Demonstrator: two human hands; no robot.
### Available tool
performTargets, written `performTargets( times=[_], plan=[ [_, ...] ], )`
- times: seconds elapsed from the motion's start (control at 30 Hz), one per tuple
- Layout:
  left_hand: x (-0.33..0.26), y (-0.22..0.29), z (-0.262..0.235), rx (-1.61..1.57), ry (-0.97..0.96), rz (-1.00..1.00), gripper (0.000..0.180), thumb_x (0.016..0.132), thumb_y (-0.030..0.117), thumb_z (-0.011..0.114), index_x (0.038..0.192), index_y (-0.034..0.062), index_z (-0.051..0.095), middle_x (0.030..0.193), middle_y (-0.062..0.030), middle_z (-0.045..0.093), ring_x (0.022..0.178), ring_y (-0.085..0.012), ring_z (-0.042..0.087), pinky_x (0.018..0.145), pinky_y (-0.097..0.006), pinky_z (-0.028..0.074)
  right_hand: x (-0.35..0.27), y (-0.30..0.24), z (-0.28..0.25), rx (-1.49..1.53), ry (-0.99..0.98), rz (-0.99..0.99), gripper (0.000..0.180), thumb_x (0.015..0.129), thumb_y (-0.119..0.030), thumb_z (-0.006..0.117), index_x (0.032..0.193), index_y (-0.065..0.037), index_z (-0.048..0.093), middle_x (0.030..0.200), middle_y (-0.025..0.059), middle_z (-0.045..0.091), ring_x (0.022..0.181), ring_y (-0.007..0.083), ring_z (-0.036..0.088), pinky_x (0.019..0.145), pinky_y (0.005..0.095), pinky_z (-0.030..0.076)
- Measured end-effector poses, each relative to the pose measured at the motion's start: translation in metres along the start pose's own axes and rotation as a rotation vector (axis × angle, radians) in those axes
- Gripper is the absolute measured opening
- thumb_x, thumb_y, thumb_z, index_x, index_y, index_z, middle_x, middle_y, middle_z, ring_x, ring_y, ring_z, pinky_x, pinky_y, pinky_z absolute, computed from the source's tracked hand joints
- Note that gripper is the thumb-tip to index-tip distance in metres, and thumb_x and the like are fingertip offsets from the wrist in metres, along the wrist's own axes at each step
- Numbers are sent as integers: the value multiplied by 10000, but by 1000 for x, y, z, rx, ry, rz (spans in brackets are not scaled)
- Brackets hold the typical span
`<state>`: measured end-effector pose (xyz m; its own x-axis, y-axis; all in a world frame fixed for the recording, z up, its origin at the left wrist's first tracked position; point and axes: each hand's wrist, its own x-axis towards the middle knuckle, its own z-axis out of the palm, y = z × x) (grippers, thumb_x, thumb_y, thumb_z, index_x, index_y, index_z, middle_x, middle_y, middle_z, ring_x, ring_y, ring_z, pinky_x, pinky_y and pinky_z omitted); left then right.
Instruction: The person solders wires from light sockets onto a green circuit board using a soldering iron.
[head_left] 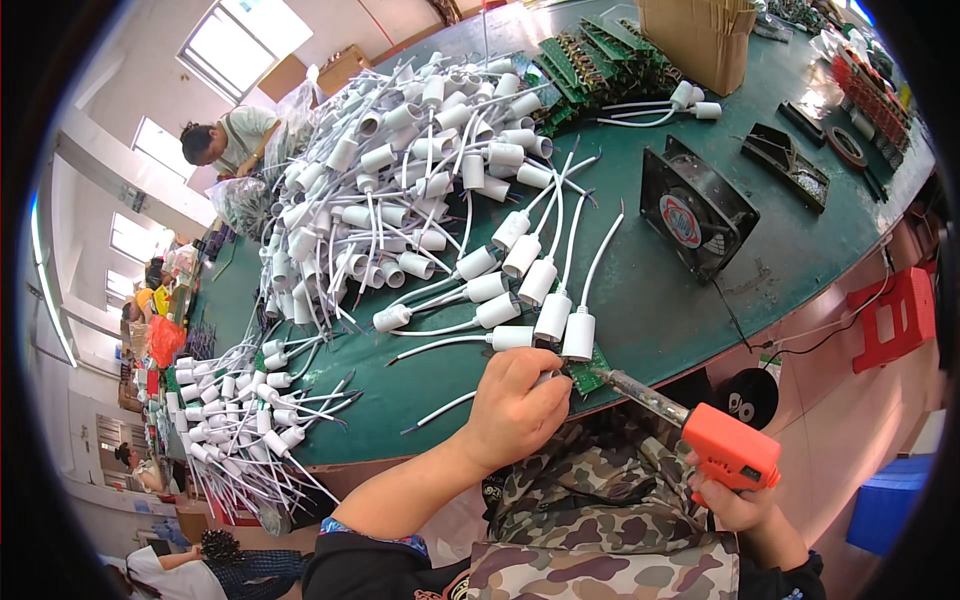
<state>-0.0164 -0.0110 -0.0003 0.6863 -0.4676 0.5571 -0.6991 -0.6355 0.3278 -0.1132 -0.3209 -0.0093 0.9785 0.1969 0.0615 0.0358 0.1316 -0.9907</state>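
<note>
In my right hand (735,500) is an orange-red soldering gun (732,447), its metal barrel pointing left toward a green circuit board (586,374) at the table's near edge. My left hand (522,402) is closed at that board, its fingertips around a mostly hidden white piece that looks like a lamp socket. A white wire (440,409) runs out to the left from beneath this hand. Just beyond my fingers, white lamp sockets (553,316) with wire tails lie side by side, some with bits of green board at their open ends. The soldering tip is close to the board; contact is unclear.
A large heap of white wired sockets (400,170) covers the table's middle, with a smaller pile (240,400) at left. Toward the right stand a black fan (695,210) and a black tray (787,165). Green circuit boards (595,65) lie behind. Another person (235,140) works at far left.
</note>
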Motion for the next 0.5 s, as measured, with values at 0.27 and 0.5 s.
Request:
performTargets(
  times=[0.27, 0.5],
  plan=[
    [-1, -1, 0, -7, -10, -8, 213, 693, 5, 760, 886, 54, 682, 1026, -95, 612, 882, -307, 593, 763, -415, 479, 10, -5, 5, -40, -69, 14, 278, 747, 19, 683, 1023, 50, 670, 940, 155, 701, 837, 262, 701, 760, 350, 558],
    [-1, -1, -1, -24, -17, -16, 226, 690, 0, 758, 895, 57, 686, 1027, -95, 611, 881, -308, 592, 767, -417, 479, 9, -2, 8, -23, -56, 27, 273, 744, 25, 684, 1017, 41, 669, 929, 144, 695, 819, 243, 692, 743, 333, 553]
  ],
)
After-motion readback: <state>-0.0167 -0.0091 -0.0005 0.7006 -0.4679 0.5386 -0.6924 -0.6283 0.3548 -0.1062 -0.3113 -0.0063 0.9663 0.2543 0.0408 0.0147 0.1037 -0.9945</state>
